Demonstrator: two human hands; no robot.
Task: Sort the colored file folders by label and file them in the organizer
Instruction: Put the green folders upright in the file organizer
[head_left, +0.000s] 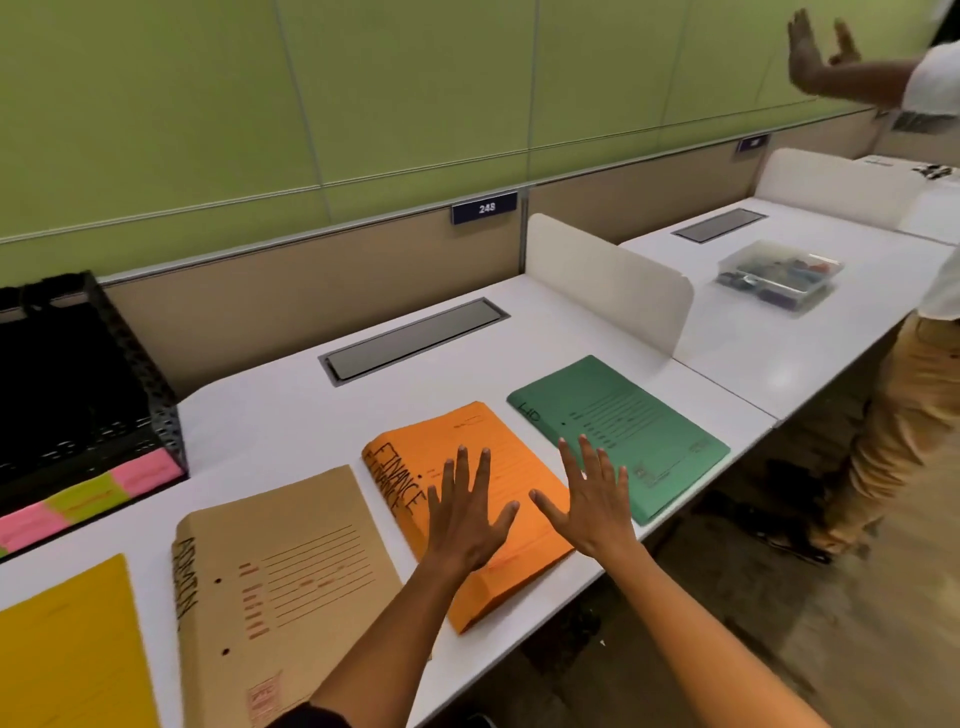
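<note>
- 4 folders lie in a row near the front edge of the desk (291, 415), each apart from its neighbours: yellow folder (67, 649) far left, tan folder (280, 571) lettered ADMIN, orange folder (467, 499) lettered FINANCE, green folder (618, 436) far right with a short label I cannot read for sure.
- Orange looks like more than 1 folder stacked, since FINANCE shows twice along the spine edge; judge it as a small pile.
- Organizer (88, 395): a black mesh tray at the desk's left, well apart from the hands. Its inside is dark and I cannot tell what it holds. Pink and green sticky notes (88, 499) line its front edge, likely slot labels, though their writing is blurred.
- Clear box (779, 275) on the next desk holds small coloured items, too blurred to name.
- Left hand (465, 512) hovers spread and flat over the orange folder; whether it touches is unclear. Right hand (592, 506) is spread, holding nothing, above the gap between orange and green.
- No folder seems filed yet, so the step in hand is probably picking the first. To do it well: read each label, match it to a sticky note, square the orange pile with both hands, lift by the spine so the pile stays together, then carry it left to the tray.
- A second person (883, 83) stands at the right, hands raised.
</note>
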